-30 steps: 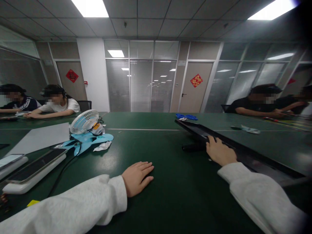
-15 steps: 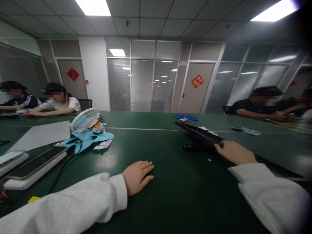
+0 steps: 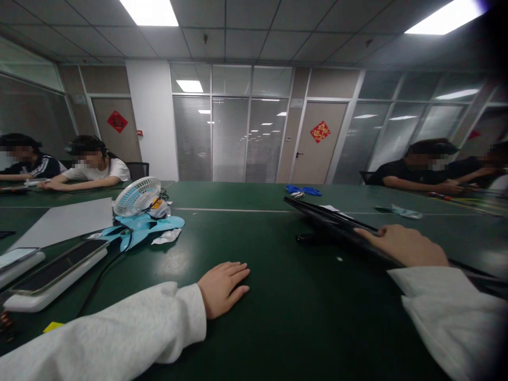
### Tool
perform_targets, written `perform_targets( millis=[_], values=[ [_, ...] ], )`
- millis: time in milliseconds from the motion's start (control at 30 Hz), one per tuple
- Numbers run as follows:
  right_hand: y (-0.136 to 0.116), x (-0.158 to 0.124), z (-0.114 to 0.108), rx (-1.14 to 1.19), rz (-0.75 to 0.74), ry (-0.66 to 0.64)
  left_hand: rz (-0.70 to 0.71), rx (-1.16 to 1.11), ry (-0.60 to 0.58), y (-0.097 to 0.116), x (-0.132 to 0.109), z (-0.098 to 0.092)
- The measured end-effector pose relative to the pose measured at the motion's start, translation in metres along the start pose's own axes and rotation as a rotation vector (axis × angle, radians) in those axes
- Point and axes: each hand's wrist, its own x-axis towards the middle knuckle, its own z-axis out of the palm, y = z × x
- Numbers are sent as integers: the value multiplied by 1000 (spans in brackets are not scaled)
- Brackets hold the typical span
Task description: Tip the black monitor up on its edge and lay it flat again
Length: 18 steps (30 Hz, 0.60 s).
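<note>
My left hand (image 3: 222, 287) lies flat on the dark green table (image 3: 278, 296), fingers stretched out, holding nothing. My right hand (image 3: 405, 246) rests on top of a flat black panel (image 3: 333, 222) that slopes up off the table at the right, fingers lying along its upper face. A dark stand or foot (image 3: 313, 238) shows under the panel. A small pale speck (image 3: 338, 259) lies on the table below the panel.
A small white fan (image 3: 137, 197) on light blue pieces (image 3: 146, 227) stands at the left, with a grey sheet (image 3: 63, 222), two white trays holding phones (image 3: 51, 275) and a black cable (image 3: 99, 280). Blue items (image 3: 304, 190) lie farther back. Other people sit at both sides.
My right hand slid from the panel's near edge up onto its top face and to the right. The panel now lies lower and flatter. My left hand has stayed put.
</note>
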Motion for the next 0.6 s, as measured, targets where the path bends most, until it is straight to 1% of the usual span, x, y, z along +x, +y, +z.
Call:
perform_targets(
  millis=[33, 167, 433, 600],
  values=[
    [-3, -3, -2, 9, 16, -13, 3, 0, 6, 0, 0, 1],
    [-9, -12, -4, -8, 50, 15, 7, 8, 9, -1, 2, 2],
    [1, -5, 9, -9, 93, 24, 7, 22, -28, 0, 5, 4],
    [3, 0, 21, -13, 34, 13, 4, 8, -5, 0, 6, 6]
  ],
)
